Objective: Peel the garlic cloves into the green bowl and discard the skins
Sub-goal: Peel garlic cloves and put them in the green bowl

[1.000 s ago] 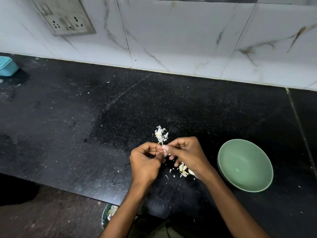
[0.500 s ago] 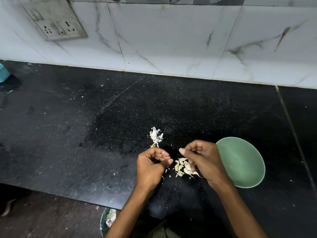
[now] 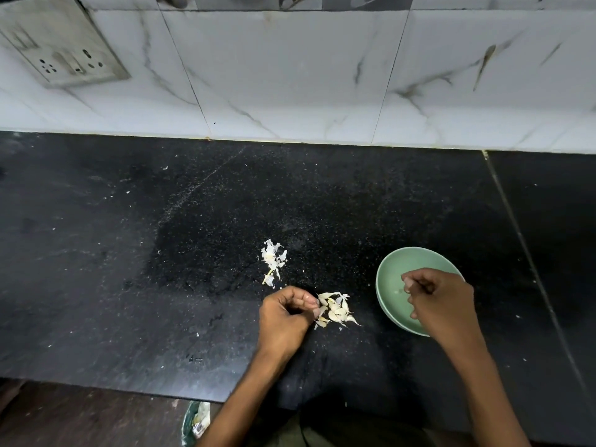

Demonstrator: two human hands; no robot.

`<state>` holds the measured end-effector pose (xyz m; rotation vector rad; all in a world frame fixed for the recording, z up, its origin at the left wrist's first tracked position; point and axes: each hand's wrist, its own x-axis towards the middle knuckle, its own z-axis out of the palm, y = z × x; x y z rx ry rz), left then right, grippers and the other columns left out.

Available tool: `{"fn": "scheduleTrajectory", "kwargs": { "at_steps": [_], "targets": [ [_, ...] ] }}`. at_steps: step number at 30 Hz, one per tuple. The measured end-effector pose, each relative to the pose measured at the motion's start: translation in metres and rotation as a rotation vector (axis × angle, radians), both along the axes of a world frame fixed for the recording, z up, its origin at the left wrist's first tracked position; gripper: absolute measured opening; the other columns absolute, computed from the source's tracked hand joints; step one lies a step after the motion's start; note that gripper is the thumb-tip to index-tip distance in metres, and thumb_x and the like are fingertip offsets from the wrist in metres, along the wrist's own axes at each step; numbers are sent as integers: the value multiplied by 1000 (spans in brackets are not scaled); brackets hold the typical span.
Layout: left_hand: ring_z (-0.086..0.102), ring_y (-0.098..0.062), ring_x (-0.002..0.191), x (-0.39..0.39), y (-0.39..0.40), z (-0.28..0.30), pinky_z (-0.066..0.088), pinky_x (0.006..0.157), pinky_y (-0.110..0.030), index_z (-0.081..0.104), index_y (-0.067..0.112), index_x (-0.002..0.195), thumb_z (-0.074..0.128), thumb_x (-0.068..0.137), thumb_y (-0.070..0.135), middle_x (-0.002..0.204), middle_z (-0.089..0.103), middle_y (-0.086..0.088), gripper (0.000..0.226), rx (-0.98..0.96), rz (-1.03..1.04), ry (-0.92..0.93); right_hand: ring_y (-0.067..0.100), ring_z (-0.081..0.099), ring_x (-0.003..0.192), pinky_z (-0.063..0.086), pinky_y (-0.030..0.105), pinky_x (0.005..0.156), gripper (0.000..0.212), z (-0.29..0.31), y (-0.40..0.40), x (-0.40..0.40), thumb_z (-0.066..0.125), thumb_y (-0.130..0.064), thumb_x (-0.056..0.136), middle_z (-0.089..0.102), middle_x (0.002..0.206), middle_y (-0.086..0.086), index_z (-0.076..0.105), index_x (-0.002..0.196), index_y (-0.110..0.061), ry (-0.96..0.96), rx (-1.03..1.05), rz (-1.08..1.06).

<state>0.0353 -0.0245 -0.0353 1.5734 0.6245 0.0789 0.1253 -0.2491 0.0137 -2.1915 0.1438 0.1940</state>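
Over the green bowl the right hand is held with fingers curled, its contents not discernible, while just left of the bowl the left hand is curled beside the small, light, slippery garlic cloves, best pinched at their tips

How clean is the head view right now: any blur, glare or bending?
Head view: dim, even light; right hand over the bowl is slightly motion-blurred; soft glare patches on the counter; wide-angle bending tilts the socket and tile seams.
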Motion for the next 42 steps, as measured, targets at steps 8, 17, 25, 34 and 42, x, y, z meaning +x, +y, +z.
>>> {"fn": "scheduleTrajectory", "kwargs": {
  "at_steps": [8, 17, 25, 34, 42],
  "targets": [
    [64, -6, 65, -1, 3, -6, 51, 64, -20, 72, 14, 72, 82, 72, -11, 68, 72, 2, 27, 9, 1, 14, 1, 68, 69, 63, 44, 76, 25, -5, 16, -5, 72, -3, 92, 72, 72, -16, 78, 87, -27, -64, 96, 26],
    [63, -10, 63, -4, 11, -12, 51, 65, -27, 72, 14, 72, 81, 72, -10, 69, 72, -2, 26, 23, 46, 47, 4, 61, 60, 48, 19, 57, 25, -14, 71, -19, 74, 0, 89, 64, 65, -8, 78, 98, -23, -158, 54, 369],
    [63, -8, 61, -9, 17, -17, 50, 63, -26, 73, 19, 70, 77, 75, -9, 68, 72, 2, 29, 62, 77, 79, 15, 60, 99, 52, 32, 83, 24, -33, 104, -7, 70, -13, 90, 63, 105, -4, 74, 112, -23, -72, -375, 653],
    [60, -5, 59, -9, 18, -18, 48, 58, -20, 72, 17, 72, 73, 78, -12, 64, 70, 6, 30, 20, 87, 84, 11, 55, 89, 45, 30, 75, 16, -46, 104, -9, 71, -8, 88, 60, 92, -8, 73, 83, -23, -28, -278, 608],
    [69, -20, 77, -2, 11, 1, 57, 64, -29, 73, 11, 103, 74, 87, 1, 88, 75, -14, 18, -202, 45, -31, -4, 65, 66, 46, 8, 62, 12, -19, 102, -14, 81, -11, 85, 71, 68, -15, 78, 80, -21, -39, 83, 322]
  ]
}}
